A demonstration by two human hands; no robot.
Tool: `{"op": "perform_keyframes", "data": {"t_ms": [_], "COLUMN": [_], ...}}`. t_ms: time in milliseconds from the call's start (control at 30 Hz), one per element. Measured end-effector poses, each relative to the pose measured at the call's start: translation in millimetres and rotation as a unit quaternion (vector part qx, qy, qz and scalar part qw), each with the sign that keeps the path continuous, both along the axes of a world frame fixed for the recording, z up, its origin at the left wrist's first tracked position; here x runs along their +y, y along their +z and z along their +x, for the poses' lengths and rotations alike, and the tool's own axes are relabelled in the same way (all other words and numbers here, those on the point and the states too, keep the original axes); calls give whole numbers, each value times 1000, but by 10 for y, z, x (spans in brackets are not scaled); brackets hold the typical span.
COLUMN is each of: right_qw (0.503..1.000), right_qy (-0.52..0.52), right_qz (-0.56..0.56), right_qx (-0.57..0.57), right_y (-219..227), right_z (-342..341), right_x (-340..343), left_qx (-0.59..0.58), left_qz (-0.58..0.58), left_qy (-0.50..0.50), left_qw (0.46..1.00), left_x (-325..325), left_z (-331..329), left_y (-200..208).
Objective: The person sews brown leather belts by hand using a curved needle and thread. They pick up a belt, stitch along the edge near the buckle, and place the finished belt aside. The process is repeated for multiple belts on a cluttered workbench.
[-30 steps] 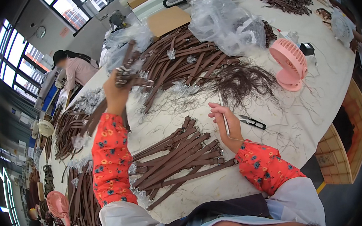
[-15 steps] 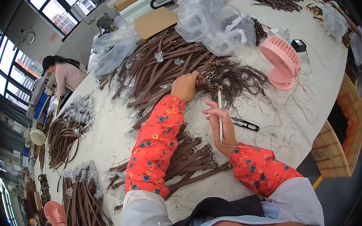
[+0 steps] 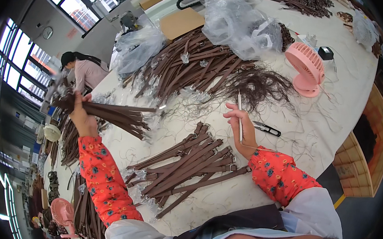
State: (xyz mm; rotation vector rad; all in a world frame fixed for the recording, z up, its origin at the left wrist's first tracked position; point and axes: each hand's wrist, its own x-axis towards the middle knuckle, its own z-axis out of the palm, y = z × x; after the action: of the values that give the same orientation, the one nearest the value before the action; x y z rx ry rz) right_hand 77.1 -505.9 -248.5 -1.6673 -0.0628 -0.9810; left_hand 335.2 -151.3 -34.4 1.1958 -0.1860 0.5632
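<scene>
My left hand (image 3: 82, 119) is raised at the left, closed around a bundle of brown straps (image 3: 116, 118). The buckle ends stick up past the fist, and the loose ends hang toward the table. In my right hand (image 3: 245, 135) a slim silver pen-like tool (image 3: 239, 98) stands nearly upright, with a thin cord running from its lower end along the wrist. Some fingers of that hand are lifted off it. Close by on the right lie black-handled thread snips (image 3: 267, 129). A tangle of dark thread (image 3: 261, 85) spreads beyond the right hand. Buckled brown straps (image 3: 191, 165) lie in front of me.
A large heap of brown straps (image 3: 191, 62) fills the far middle, beside clear plastic bags (image 3: 237, 22). A pink fan (image 3: 305, 68) stands at the right, another pink fan (image 3: 63, 212) at lower left. A co-worker (image 3: 88, 74) sits at far left. A wooden bin (image 3: 357, 168) adjoins the right edge.
My left hand has moved from the far heap to the left, carrying a bundle of straps. My right hand has stayed nearly in place with the tool. The view has shifted slightly.
</scene>
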Motion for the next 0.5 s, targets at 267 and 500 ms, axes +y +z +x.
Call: {"op": "perform_keyframes", "data": {"t_ms": [267,500], "right_qw": [999,999], "right_qy": [24,28], "right_qz": [17,13], "right_qx": [22,29], "right_y": [-7,11], "right_z": [-13,1], "right_x": [11,42], "left_qx": [-46,-165], "left_qz": [187,582], "left_qy": [206,64], "left_qw": [960,794], "left_x": [388,-710], "left_z": [-461,-152], "left_y": [431,-430]}}
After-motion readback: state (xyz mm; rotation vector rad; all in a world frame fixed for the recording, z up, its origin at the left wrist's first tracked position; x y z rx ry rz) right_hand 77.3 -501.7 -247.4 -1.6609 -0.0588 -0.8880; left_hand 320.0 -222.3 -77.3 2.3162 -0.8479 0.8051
